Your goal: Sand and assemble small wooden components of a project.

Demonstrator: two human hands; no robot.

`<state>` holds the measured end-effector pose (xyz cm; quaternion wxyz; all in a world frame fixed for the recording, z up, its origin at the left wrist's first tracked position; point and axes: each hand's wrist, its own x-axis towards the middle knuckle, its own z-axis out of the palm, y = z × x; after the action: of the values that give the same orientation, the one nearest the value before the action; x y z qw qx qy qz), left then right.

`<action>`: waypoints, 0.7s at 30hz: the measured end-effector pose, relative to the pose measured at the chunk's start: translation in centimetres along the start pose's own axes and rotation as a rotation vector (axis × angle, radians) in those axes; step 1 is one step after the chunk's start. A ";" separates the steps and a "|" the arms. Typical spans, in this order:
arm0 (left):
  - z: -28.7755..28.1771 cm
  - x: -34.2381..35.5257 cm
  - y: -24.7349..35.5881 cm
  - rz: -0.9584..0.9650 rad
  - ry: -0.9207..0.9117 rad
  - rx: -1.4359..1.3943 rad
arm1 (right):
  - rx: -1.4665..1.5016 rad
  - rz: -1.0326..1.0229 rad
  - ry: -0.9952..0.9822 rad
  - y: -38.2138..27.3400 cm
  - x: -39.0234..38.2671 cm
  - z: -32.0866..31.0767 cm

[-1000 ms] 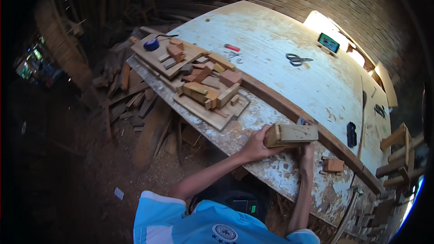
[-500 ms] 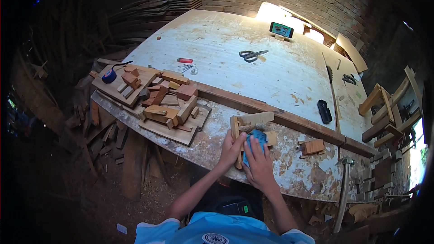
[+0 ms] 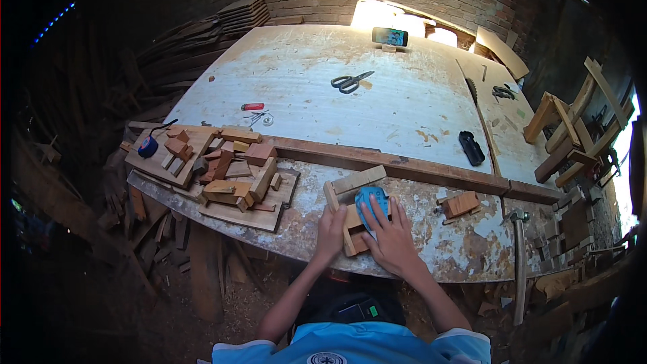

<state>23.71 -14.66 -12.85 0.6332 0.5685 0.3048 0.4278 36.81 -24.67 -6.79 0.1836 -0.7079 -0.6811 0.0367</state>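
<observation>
My left hand (image 3: pixel 330 234) is closed round the near upright of a small pale wooden frame (image 3: pixel 360 179), whose bars stick out to the right. It rests at the front edge of the workbench. A bent blue sheet (image 3: pixel 369 202) with print on its back, which looks like sandpaper, lies over the frame's middle bar. My right hand (image 3: pixel 391 239) presses the sheet against the wood, fingers over it and pointing away from me. The sheet's underside is hidden.
Wood offcuts (image 3: pixel 232 189) are piled at left beside a blue tape measure (image 3: pixel 148 147). A long wooden rail (image 3: pixel 404 164) crosses the bench (image 3: pixel 296 61). Beyond it lie scissors (image 3: pixel 350 82) and a propped phone (image 3: pixel 390 37). At right are a wooden block (image 3: pixel 461 204) and a hammer (image 3: pixel 519 249).
The whole view has shifted a little. My right hand has slid the blue sheet slightly outward over the frame. My left hand keeps its hold on the upright.
</observation>
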 end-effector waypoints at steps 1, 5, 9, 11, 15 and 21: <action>0.2 0.2 0.0 -0.063 -0.011 0.022 | -0.019 0.006 0.093 -0.2 -0.2 -0.1; 0.4 0.4 -0.1 0.042 -0.085 0.084 | -0.242 0.189 0.049 -0.5 -1.0 0.0; 0.2 0.6 0.3 -0.046 -0.130 0.205 | 0.060 -0.048 -0.018 -0.4 -1.4 0.3; 0.4 0.3 1.0 -0.096 -0.118 0.306 | -0.362 0.128 0.179 1.3 -1.7 -0.5; 0.5 0.1 4.4 -0.116 -0.222 0.790 | -0.085 0.337 0.313 4.6 -3.5 -0.7; -1.9 -3.5 17.5 0.879 0.322 0.343 | 0.298 0.375 0.316 4.7 -5.3 2.1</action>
<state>17.04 -17.10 3.65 0.2350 0.6659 0.1962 0.6804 40.29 -29.43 -11.20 0.3794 -0.7837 -0.4883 0.0590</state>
